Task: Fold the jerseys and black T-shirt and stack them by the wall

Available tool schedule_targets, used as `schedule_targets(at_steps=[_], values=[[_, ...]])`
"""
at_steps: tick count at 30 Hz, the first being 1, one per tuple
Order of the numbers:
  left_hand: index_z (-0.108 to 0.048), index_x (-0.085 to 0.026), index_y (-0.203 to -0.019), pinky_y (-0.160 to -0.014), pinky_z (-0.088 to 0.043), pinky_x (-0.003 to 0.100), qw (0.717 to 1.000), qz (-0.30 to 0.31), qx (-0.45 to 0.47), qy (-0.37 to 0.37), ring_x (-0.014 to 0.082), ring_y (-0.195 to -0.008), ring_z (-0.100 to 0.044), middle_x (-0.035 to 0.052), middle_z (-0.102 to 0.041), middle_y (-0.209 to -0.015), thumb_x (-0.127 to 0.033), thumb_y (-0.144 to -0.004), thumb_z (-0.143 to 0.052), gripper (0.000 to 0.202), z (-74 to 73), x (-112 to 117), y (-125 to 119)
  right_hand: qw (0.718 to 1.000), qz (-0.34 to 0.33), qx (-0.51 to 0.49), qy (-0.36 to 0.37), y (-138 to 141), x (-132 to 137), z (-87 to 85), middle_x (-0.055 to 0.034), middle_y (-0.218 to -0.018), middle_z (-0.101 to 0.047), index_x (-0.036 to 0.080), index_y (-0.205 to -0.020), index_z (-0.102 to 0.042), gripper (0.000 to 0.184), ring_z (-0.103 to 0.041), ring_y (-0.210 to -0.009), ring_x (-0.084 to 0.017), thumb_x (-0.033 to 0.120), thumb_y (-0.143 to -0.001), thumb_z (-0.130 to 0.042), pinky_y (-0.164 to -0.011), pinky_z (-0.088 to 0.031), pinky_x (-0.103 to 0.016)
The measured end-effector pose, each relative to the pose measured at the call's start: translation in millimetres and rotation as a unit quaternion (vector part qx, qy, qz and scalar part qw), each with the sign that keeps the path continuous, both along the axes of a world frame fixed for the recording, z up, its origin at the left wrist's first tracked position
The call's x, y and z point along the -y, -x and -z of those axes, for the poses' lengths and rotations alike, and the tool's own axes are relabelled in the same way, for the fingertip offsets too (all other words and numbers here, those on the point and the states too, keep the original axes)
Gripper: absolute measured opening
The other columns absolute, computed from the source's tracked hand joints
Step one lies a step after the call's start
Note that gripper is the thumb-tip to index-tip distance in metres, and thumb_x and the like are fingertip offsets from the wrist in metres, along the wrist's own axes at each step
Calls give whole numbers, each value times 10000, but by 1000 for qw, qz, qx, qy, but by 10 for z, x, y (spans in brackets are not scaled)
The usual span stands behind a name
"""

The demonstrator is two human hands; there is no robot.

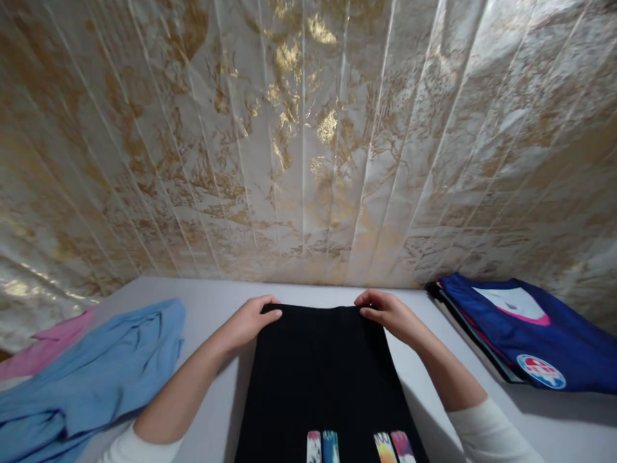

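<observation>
A black garment (325, 366) lies spread over the white table, its straight far edge stretched between my hands. Several colourful printed strips show on its near part, which the bottom of the view cuts off, so I cannot tell which kind of clothing it is. My left hand (254, 316) pinches the far left corner between thumb and fingers. At the far right corner, my right hand (385, 314) grips the same edge in a similar pinch. Both hands are closed on the cloth.
Rumpled light blue clothing (130, 366) lies at the left, with a pink garment (53, 344) beside and behind it. On the right sits a stack of folded clothes, a dark blue jersey (530, 328) on top. A gold-patterned, shiny curtain (308, 161) rises behind the white table (207, 292).
</observation>
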State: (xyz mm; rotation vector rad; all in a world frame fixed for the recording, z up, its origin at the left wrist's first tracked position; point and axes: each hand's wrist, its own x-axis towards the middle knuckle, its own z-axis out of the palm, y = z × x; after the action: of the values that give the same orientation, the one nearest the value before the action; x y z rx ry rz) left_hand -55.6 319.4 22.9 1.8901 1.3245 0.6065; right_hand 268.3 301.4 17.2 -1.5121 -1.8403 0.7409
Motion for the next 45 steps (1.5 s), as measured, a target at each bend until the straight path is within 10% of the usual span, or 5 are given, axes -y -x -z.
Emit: schedule_targets(at_steps=[9,15,22,35,45], values=[[-408,-82,-1339,-1013,-324,489,970,-119,-161,-134,331,-1229,-470,214,-503,-1323,-115,-830,-467,513,-102,288,-310,997,63,-7,-47,75,-95,242,-54,-988,-678,213,-956,-620,273,-626,-894,-202,192,-688,-571,-821,-455,-328],[-365,-198,-1426,-1049,-357,406,903,244,-229,-269,259,-1382,-313,107,-313,-1513,-394,-922,-479,552,120,1107,-844,995,92,-33,-33,2,77,362,-75,-1014,-657,200,-1070,-562,402,-634,-771,-183,229,-671,-600,-728,-491,-331],[-357,-118,-1430,-969,-428,340,837,233,-302,-393,258,-1326,-412,143,-356,-1468,-568,-938,-394,667,690,1193,-929,991,108,-47,-66,16,127,501,-71,-1072,-617,207,-1137,-504,441,-564,-616,-127,221,-698,-535,-662,-494,-312],[-424,-267,-1390,-953,-405,343,826,268,-268,-417,264,-1317,-423,133,-393,-1464,-540,-943,-424,523,594,1235,-907,987,121,-13,-106,-51,124,428,-73,-1072,-608,206,-1036,-550,302,-599,-815,-173,204,-740,-493,-794,-482,-341],[-305,-165,-1462,-1021,-362,353,816,319,-256,-409,255,-1350,-370,115,-351,-1485,-573,-940,-388,668,509,1370,-978,996,87,4,-5,-91,439,284,28,-682,-653,197,-967,-590,210,-594,-559,-125,175,-758,-578,-568,-443,-241]])
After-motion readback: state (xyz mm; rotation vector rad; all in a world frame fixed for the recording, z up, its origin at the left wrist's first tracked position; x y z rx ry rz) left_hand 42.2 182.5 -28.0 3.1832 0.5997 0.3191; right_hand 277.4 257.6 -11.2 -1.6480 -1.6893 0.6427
